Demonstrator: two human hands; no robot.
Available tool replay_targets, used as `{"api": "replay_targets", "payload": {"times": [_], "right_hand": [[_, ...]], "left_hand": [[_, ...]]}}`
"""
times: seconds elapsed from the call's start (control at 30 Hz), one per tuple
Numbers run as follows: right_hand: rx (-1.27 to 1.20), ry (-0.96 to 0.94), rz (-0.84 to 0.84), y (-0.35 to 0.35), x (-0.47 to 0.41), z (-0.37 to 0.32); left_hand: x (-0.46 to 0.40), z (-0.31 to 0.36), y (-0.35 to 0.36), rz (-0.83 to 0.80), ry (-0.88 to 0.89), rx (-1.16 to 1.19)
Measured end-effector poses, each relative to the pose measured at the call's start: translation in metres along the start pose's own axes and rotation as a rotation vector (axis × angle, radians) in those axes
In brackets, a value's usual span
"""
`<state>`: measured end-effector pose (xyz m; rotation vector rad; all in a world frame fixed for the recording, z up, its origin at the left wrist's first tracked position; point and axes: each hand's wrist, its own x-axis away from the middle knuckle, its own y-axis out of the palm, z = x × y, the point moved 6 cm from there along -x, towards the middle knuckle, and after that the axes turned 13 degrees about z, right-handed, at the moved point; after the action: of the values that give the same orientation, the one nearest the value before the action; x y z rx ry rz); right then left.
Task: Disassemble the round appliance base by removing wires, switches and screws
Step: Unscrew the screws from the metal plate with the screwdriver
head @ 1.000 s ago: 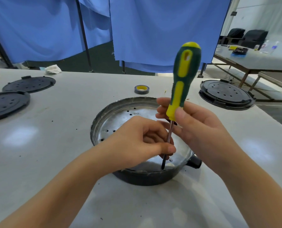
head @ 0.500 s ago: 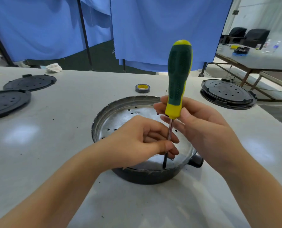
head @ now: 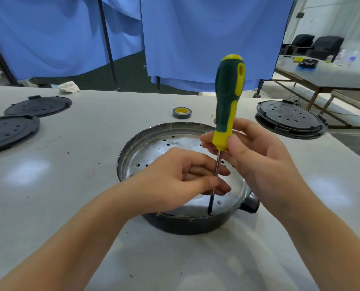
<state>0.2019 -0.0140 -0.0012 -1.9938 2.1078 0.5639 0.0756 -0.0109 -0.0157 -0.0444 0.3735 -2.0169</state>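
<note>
Steel base [head: 153, 148] screw hidden; right hand [head: 256, 156] grips screwdriver [head: 227, 106], left hand [head: 174, 177] pinches shaft.

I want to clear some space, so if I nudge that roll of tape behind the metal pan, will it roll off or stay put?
The tape roll lies flat on the table, so it should slide, not roll. It looks small and probably light, so a nudge would likely move it easily.

Base [head: 153, 148]: round, dark outer wall, shiny perforated metal plate inside; sits open side up on the white table, a dark stub jutting from its near-right edge.
Screwdriver [head: 227, 101]: green-and-yellow handle, thin shaft; nearly upright, tip down on the plate's near rim.
</note>
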Motion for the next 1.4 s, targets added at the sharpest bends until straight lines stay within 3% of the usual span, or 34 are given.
{"api": "replay_targets", "payload": {"times": [0.13,0.3,0.43,0.57,0.67,0.87,1.07,1.17,1.3,1.4], "right_hand": [[-0.014,0.055,-0.065,0.004,0.002,0.001],[0.094,0.016,0.016,0.005,0.003,0.002],[0.062,-0.011,0.097,-0.002,0.000,0.000],[-0.042,0.050,0.025,0.000,0.000,0.002],[-0.080,0.091,-0.021,0.004,0.002,0.002],[0.064,0.011,0.051,0.004,0.004,0.001],[-0.022,0.010,-0.018,0.004,0.003,-0.002],[-0.067,0.048,-0.072,0.008,0.003,-0.002],[-0.009,0.005,0.045,0.004,0.002,0.000],[0.007,-0.020,0.091,0.000,0.000,0.000]], "left_hand": [[-0.002,0.003,-0.003,0.078,0.013,-0.047],[-0.003,0.007,-0.004,0.170,0.107,-0.171],[-0.002,0.006,-0.003,0.134,0.084,-0.120],[0.000,0.002,0.000,0.023,0.017,-0.024],[-0.002,0.003,-0.004,0.082,0.021,-0.037],[-0.005,0.005,-0.005,0.156,0.103,-0.140],[0.000,0.000,-0.001,0.002,0.034,-0.007],[-0.002,0.001,-0.003,0.061,0.046,-0.046],[-0.003,0.006,-0.007,0.204,0.140,-0.165],[-0.003,0.008,-0.006,0.201,0.163,-0.175]]}}
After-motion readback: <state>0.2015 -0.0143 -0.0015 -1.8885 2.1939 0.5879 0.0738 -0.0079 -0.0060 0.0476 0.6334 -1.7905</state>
